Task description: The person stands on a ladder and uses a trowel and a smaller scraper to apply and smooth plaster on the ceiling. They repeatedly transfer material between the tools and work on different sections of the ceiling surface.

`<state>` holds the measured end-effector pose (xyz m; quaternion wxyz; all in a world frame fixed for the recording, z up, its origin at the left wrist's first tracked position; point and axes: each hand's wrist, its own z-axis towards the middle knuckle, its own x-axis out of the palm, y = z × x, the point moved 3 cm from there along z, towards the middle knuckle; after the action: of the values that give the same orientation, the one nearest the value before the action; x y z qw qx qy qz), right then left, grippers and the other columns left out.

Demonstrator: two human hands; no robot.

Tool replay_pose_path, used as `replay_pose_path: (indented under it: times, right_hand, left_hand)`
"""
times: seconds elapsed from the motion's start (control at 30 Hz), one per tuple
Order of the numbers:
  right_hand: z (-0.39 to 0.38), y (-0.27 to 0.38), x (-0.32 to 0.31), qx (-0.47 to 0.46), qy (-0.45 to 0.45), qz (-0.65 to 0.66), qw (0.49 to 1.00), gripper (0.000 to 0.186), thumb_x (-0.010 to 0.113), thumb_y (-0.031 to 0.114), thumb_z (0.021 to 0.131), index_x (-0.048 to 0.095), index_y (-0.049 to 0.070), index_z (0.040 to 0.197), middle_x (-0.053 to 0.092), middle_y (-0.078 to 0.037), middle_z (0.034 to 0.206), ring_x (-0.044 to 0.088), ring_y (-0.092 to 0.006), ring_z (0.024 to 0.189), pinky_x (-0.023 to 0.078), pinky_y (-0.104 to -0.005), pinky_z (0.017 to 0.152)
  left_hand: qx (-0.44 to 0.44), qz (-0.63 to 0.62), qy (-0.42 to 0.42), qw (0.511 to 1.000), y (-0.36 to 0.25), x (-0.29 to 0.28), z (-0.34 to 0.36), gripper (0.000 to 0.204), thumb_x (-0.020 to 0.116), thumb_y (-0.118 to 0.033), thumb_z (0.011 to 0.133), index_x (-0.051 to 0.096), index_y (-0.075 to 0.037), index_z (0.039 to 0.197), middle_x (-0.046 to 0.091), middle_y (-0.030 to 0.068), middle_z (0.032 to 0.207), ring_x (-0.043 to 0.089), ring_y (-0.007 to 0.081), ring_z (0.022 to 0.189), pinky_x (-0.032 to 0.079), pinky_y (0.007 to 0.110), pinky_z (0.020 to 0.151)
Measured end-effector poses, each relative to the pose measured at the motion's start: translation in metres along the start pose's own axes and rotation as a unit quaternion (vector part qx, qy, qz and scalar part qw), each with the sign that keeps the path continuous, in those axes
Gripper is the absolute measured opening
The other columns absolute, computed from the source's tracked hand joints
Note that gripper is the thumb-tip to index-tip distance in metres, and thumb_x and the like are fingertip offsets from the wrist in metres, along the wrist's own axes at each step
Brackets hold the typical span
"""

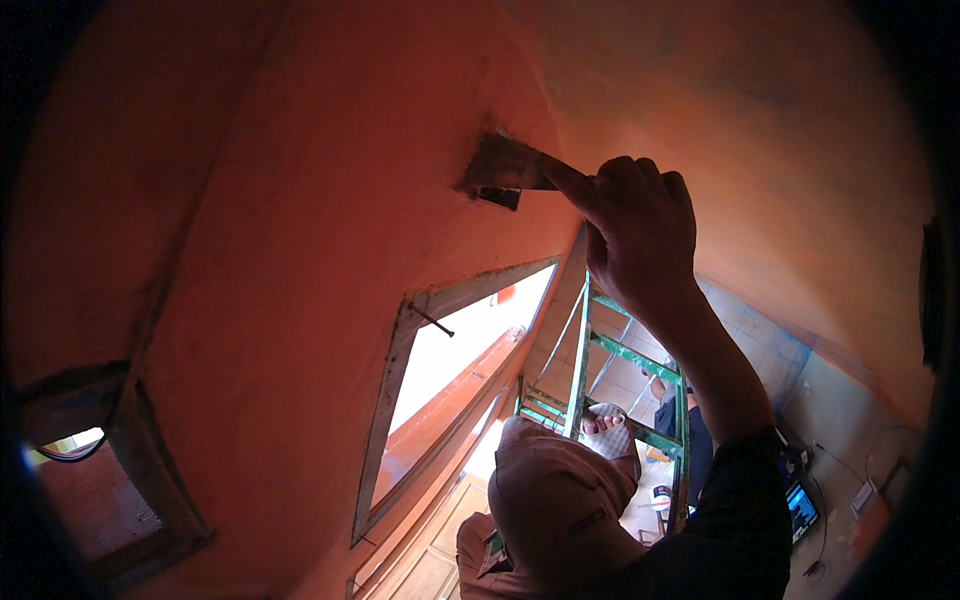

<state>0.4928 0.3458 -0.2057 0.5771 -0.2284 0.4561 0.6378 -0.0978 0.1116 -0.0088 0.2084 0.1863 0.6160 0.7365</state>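
Observation:
My right hand (645,225) is raised against the orange wall (330,180), closed round a putty knife with a wide flat blade (505,162). The forefinger stretches along the tool toward the blade. The blade lies on the wall, on a dark, rough patch around a small rectangular hole (500,198), and covers part of it. The tool's handle is hidden in my fist. My black-sleeved right arm comes up from the lower edge. My left hand is out of view.
Below stands a green stepladder (635,352), with my sandalled foot (607,428) on a rung under a brown trouser leg (550,500). A bolt (432,320) sticks out of the window frame (385,430). A lit screen (800,508) and cables lie low right.

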Motion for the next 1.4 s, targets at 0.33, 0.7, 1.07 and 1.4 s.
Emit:
replay_pose_path:
  times: [0.33,0.7,1.07,1.4]
  right_hand:
    - [-0.006,-0.003,-0.001,0.039,0.002,0.043,0.998,0.058,0.061,-0.001,0.074,0.058,0.024,0.127,0.055,-0.003,0.083,0.054,-0.0218,0.081,0.037,-0.0377,0.067]
    - [-0.059,-0.022,0.034,0.14,0.022,0.271,0.952,0.046,0.063,0.015,0.086,0.052,0.017,0.132,0.055,-0.005,0.076,0.055,-0.0208,0.072,0.043,-0.0362,0.062]
    - [-0.095,0.039,-0.026,0.363,0.181,0.81,0.424,0.04,0.046,0.027,0.099,0.039,0.012,0.135,0.058,-0.01,0.08,0.055,-0.0166,0.06,0.044,-0.03,0.049]
    - [-0.182,0.068,-0.058,0.44,0.213,0.771,0.409,0.04,0.053,0.027,0.095,0.044,0.008,0.13,0.058,-0.008,0.089,0.056,-0.0169,0.067,0.047,-0.0319,0.055]
  left_hand:
    - [-0.127,-0.185,-0.078,0.971,-0.007,0.006,-0.007,0.026,0.055,-0.024,0.095,0.059,0.0,0.102,0.064,0.0129,0.085,0.059,0.0315,0.064,0.048,0.046,0.059]
    - [-0.122,-0.197,-0.076,0.97,-0.006,0.001,-0.003,0.025,0.055,-0.024,0.095,0.059,0.0,0.102,0.064,0.0119,0.087,0.059,0.0303,0.065,0.048,0.044,0.06]
    - [-0.101,-0.17,-0.05,0.979,-0.007,-0.001,-0.018,0.023,0.055,-0.023,0.095,0.059,-0.001,0.103,0.064,0.0109,0.088,0.059,0.0291,0.066,0.049,0.042,0.061]
    - [-0.338,-0.868,0.312,0.189,-0.067,-0.135,0.065,0.009,0.059,-0.003,0.082,0.051,-0.004,0.078,0.044,0.0014,0.056,0.05,0.0103,0.053,0.043,0.025,0.051]
